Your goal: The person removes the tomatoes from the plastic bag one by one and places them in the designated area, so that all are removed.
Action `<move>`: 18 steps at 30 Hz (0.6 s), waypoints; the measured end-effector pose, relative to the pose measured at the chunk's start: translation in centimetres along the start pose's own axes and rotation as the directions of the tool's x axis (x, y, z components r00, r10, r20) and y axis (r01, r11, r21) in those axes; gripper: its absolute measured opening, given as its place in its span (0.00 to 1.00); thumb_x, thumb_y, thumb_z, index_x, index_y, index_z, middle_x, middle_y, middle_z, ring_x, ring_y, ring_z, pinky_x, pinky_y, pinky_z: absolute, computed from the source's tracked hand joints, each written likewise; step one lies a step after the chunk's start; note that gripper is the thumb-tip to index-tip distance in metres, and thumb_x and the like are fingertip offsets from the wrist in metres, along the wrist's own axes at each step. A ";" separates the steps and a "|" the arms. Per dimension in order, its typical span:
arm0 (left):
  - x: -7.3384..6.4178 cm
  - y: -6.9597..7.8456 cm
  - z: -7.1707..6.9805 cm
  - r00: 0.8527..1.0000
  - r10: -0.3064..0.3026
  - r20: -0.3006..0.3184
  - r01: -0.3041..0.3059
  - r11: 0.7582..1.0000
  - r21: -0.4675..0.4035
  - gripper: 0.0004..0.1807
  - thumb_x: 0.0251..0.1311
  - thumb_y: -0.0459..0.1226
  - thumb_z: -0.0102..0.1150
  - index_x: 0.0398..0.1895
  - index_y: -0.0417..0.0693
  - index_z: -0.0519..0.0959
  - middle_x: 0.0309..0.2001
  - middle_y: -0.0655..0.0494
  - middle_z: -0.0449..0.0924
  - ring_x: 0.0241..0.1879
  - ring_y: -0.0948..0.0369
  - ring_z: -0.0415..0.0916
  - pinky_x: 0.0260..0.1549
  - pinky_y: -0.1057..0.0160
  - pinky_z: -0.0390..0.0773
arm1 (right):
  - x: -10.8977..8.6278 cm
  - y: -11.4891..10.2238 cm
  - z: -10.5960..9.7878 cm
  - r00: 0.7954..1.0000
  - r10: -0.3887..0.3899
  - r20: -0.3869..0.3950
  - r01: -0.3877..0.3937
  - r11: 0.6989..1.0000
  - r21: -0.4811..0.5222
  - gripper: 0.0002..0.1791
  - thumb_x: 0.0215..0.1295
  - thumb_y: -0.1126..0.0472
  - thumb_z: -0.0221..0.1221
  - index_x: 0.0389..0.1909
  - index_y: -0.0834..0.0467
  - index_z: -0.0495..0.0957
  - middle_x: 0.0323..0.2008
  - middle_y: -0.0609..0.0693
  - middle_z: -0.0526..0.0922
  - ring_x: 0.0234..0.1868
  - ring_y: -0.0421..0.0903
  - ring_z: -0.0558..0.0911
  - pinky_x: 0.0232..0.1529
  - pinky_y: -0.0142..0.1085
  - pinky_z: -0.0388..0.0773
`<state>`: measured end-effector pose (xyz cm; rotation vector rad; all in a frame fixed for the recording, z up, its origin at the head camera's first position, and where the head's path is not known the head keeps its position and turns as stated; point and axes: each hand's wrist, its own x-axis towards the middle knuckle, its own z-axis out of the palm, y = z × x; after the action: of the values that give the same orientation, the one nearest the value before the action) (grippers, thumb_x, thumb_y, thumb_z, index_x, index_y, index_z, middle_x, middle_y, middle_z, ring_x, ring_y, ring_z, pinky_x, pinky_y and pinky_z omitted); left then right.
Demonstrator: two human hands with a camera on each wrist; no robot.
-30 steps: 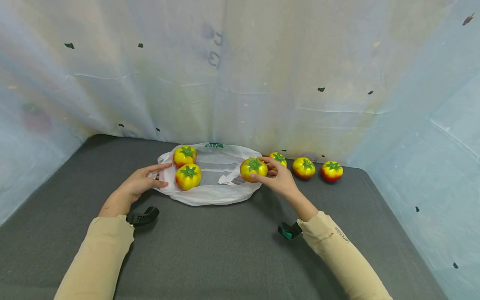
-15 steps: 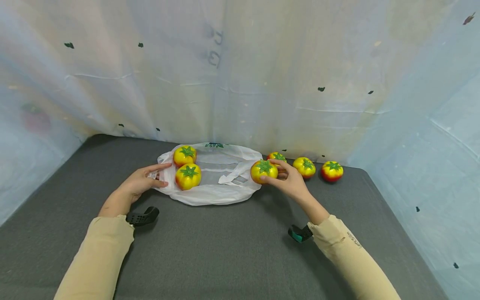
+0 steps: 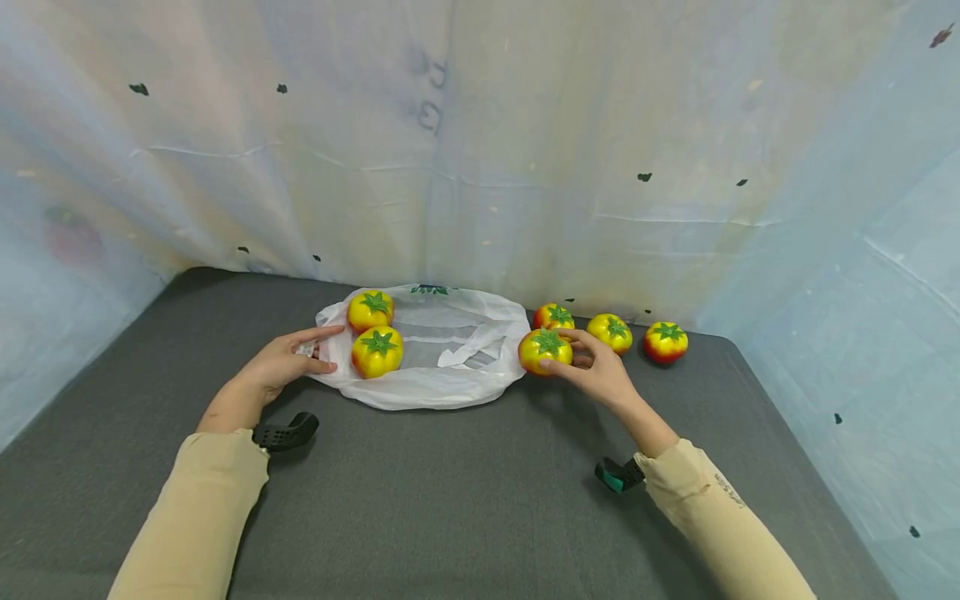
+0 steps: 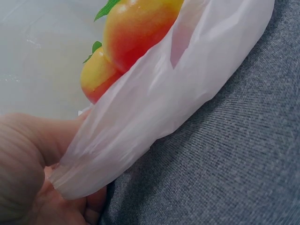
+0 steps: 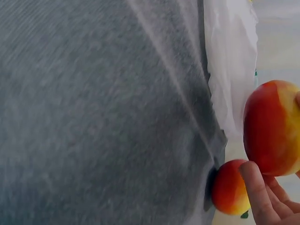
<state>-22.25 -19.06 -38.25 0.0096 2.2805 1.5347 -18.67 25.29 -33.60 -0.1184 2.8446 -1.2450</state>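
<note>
A white plastic bag (image 3: 431, 390) lies spread on the grey table, with two yellow-red toy tomatoes (image 3: 377, 352) with green leafy tops at its left end. My left hand (image 3: 283, 364) grips the bag's left edge. In the left wrist view, the gathered plastic (image 4: 117, 136) passes between thumb and fingers. My right hand (image 3: 600, 372) holds another tomato (image 3: 543, 352) between thumb and fingers, just off the bag's right end. The right wrist view shows this held tomato (image 5: 269, 129) close up, its red underside toward the camera.
Three more tomatoes stand in a row at the back right: one (image 3: 553, 315) right behind the held one, one (image 3: 611, 332) beyond my right fingers, and one (image 3: 664, 342) farthest right. A pale curtain (image 3: 480, 167) hangs along the table's back and sides.
My right hand has moved to the right and slightly nearer with its tomato, from over the bag's right end to beside it. The left hand and bag stay put.
</note>
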 end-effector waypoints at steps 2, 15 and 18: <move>0.0 -0.1 0.0 1.000 -0.004 -0.003 0.004 1.000 0.001 0.40 0.59 0.35 0.62 0.74 0.51 0.56 0.76 0.37 0.33 0.73 0.38 0.34 0.67 0.36 0.47 | 0.0 0.2 -0.2 1.000 -0.003 0.007 0.003 1.000 -0.015 0.35 0.58 0.47 0.65 0.65 0.54 0.68 0.59 0.62 0.73 0.56 0.58 0.78 0.53 0.50 0.77; -0.1 -0.1 -0.1 1.000 -0.013 -0.004 0.012 1.000 -0.006 0.41 0.59 0.36 0.63 0.74 0.52 0.56 0.76 0.37 0.33 0.72 0.37 0.36 0.67 0.36 0.48 | 0.1 1.4 -1.0 0.998 0.002 0.055 0.004 0.995 -0.102 0.37 0.58 0.44 0.64 0.65 0.56 0.68 0.61 0.59 0.74 0.58 0.57 0.77 0.55 0.50 0.75; -0.1 -0.1 -0.1 1.000 -0.010 -0.002 0.010 1.000 -0.004 0.41 0.59 0.37 0.63 0.74 0.52 0.56 0.76 0.37 0.34 0.72 0.37 0.36 0.67 0.36 0.49 | 0.2 1.7 -1.1 0.998 0.013 0.066 -0.005 0.991 -0.131 0.37 0.58 0.43 0.64 0.65 0.56 0.68 0.61 0.60 0.74 0.58 0.57 0.76 0.56 0.51 0.75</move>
<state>-22.19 -19.19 -38.30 -0.0046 2.2753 1.5348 -19.05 27.23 -34.06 -0.1475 2.8639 -1.0323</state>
